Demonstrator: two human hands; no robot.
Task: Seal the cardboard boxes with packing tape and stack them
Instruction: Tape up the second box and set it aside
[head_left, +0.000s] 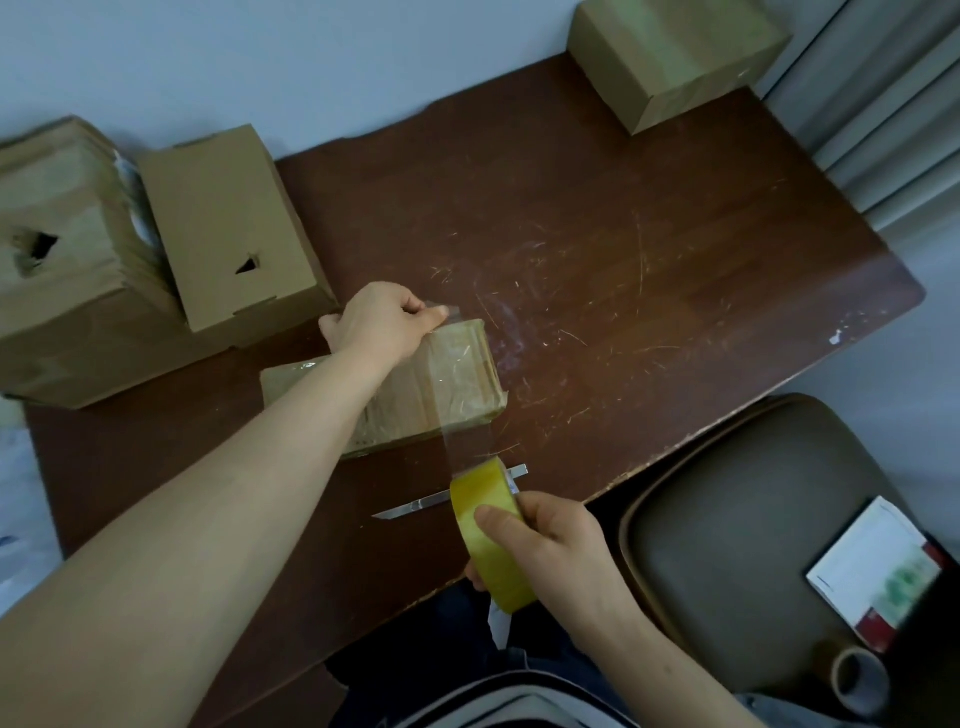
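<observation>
**Q:** What is the layout, largest item first?
**A:** There is a scratched brown table (623, 234). At its left end stands a large wrapped box (62, 208) with a plain box (228, 228) against it. A far box (675, 62) sits at the back right corner. The flat box (447, 384) being sealed lies near the front, under the left forearm.

**Q:** What do the boxes contain?
**A:** This cannot be determined. All the boxes are closed. The torn holes in the two left-hand boxes show only darkness.

**Q:** What are the hands doing?
**A:** The left hand (382, 325) has its fingers curled and pinches the free tape end at the flat box's far edge. The right hand (550, 540) grips the yellow tape roll (485, 525) just past the near edge. The tape strip (462, 415) runs taut between them across the lid.

**Q:** How will these items handle?
**A:** The flat box is probably light and stiff, so it is likely to slide when the tape is pulled. Hold it down at the far edge. Its taped top looks slick. The strip is thin and sticky, and if it goes slack it will likely fold onto itself. The roll is rigid and is best gripped across its width.

**Q:** What will cut the tape?
**A:** A cutter blade (431, 501) lies on the table just beyond the roll. Neither hand is on it.
</observation>
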